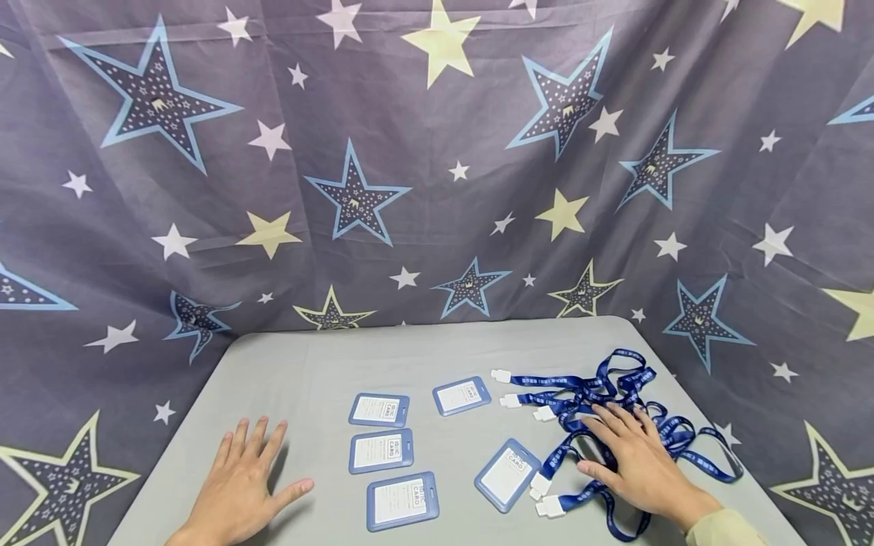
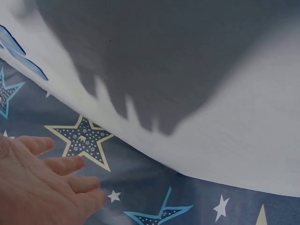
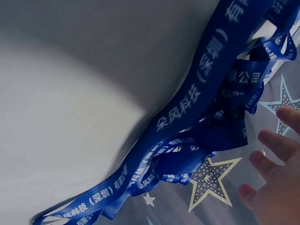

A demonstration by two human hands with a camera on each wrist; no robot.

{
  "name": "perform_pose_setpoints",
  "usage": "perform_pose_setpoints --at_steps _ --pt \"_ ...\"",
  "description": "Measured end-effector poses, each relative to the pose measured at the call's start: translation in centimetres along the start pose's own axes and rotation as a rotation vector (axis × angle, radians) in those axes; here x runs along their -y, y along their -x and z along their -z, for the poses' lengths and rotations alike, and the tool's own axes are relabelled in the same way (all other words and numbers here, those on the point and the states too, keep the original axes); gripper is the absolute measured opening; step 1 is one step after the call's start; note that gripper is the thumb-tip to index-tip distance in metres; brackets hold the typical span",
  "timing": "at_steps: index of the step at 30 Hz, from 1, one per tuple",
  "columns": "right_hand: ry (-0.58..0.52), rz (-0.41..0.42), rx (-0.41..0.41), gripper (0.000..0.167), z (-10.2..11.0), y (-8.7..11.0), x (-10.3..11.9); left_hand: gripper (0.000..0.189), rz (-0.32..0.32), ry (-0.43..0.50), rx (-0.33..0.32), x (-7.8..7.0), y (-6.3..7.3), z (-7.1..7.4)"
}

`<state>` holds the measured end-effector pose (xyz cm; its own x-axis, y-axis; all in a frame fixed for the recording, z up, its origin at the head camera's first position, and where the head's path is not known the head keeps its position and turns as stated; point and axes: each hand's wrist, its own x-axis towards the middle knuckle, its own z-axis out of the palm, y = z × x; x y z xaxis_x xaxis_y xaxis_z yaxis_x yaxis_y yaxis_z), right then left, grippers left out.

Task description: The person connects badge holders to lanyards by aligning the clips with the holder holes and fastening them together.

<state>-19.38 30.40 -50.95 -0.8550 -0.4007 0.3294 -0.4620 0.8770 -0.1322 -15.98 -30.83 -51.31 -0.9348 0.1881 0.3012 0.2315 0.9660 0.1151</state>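
My left hand is held over the left side of the table, fingers straight and spread, with nothing in it. Nearest to it, three blue ID card holders lie in a rough column. Two more, an upper card holder and a tilted lower card holder, lie further right. Over a tangled pile of blue lanyards with white clips, my right hand extends its fingers. Whether it touches them I cannot tell. White lettering shows on the lanyards in the right wrist view.
The grey-white table has rounded far corners. Behind it and at both sides hangs a dark curtain printed with stars. Lanyard loops reach close to the table's right edge. A hand's shadow falls on the table in the left wrist view.
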Motion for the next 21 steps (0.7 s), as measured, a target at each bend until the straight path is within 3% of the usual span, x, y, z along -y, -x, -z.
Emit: perform_pose_setpoints --at_steps 21 --pt "-0.038 0.136 -0.049 0.065 -0.8 0.4 1.5 0.106 0.021 0.016 0.046 -0.7 -0.1 0.0"
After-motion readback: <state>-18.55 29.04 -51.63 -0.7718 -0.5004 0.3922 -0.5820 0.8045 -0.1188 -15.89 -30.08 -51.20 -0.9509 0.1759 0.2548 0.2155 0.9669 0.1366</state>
